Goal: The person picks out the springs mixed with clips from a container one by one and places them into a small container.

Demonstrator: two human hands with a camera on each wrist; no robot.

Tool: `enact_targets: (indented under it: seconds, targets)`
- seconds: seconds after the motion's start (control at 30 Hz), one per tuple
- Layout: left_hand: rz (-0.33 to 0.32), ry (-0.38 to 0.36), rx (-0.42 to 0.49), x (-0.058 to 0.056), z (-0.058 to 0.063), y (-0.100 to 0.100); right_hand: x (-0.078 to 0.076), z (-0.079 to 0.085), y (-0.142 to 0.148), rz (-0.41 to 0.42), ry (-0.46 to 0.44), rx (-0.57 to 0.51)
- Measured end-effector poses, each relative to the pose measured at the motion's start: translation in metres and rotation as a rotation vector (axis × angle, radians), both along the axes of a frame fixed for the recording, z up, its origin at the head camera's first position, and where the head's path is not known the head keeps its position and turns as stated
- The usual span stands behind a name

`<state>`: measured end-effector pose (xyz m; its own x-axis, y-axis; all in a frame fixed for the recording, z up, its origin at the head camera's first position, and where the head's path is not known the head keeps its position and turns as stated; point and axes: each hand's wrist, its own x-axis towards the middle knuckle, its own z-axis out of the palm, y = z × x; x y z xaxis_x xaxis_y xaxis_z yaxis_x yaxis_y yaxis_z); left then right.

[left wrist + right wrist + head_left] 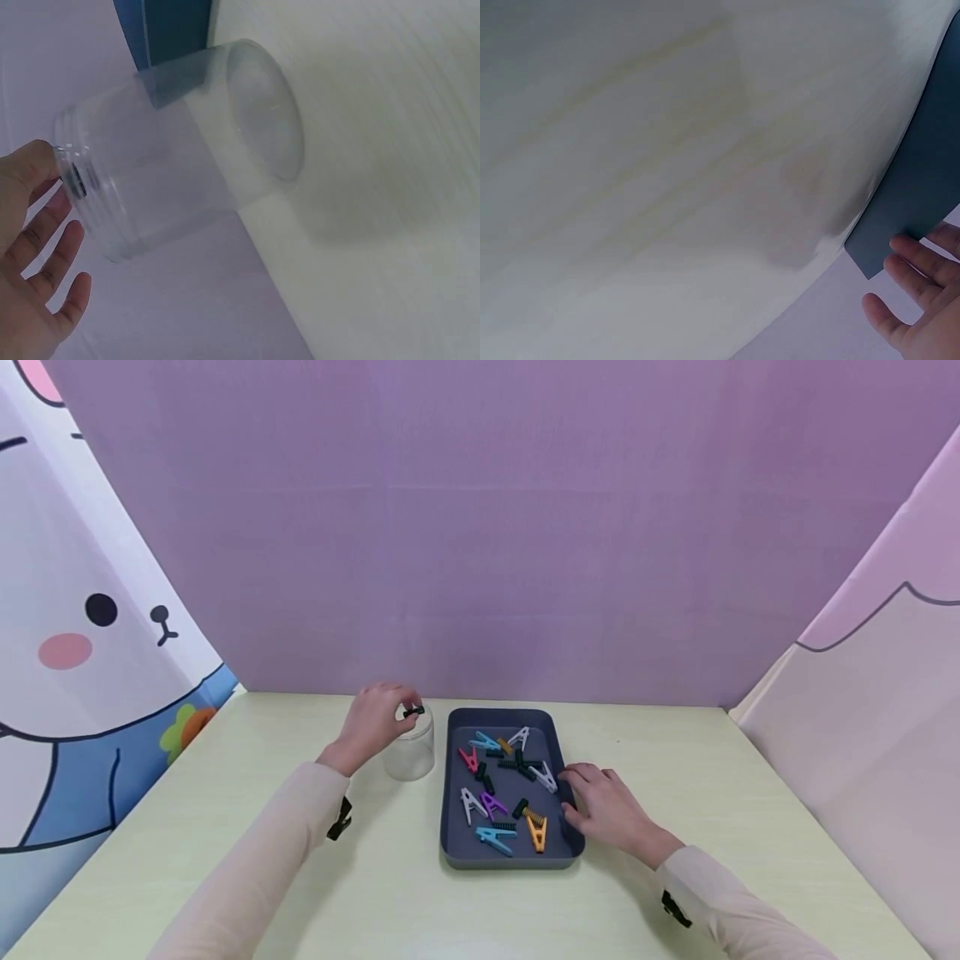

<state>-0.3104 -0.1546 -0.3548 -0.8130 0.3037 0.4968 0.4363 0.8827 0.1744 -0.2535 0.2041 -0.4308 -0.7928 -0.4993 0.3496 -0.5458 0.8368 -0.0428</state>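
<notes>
My left hand (pixel 378 722) pinches a small black piece (pixel 413 711) at the mouth of a clear round jar (pixel 411 760). The jar stands upright on the table, left of a dark grey tray (pixel 513 863). In the left wrist view the black piece (pixel 77 181) shows through the jar's rim, its exact kind unclear. My right hand (pixel 606 810) rests its fingertips against the tray's right edge with fingers loosely bent. Inside the tray lie light blue clips (pixel 495 839), white clips (pixel 471 806), a red clip (pixel 468 759), a purple clip (pixel 492 806) and an orange clip (pixel 536 832).
Several dark ridged pieces (pixel 504 827) and small dark blocks (pixel 520 808) lie among the clips. A pale wooden table (pixel 360 893) bears the jar and tray. Behind it hangs a purple cloth (pixel 480 543); a cartoon-printed cloth (pixel 90 710) hangs at the left.
</notes>
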Motion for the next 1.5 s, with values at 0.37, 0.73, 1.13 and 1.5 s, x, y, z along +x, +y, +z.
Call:
enact_targets:
  seconds: [0.37,0.73,1.13,1.5]
  targets:
    - [0.046,-0.024,-0.006,0.001,-0.009,-0.007,0.000,0.000,0.001,-0.002,-0.008,0.002]
    - [0.069,-0.077,-0.005,0.001,-0.007,-0.005,-0.001,-0.001,0.001,0.007,0.018,0.001]
    - [0.073,-0.082,-0.017,0.004,-0.004,-0.005,-0.001,-0.001,0.001,0.005,0.016,-0.006]
    - [0.058,-0.054,-0.027,0.005,0.001,0.001,0.001,0.000,0.002,0.009,0.006,-0.013]
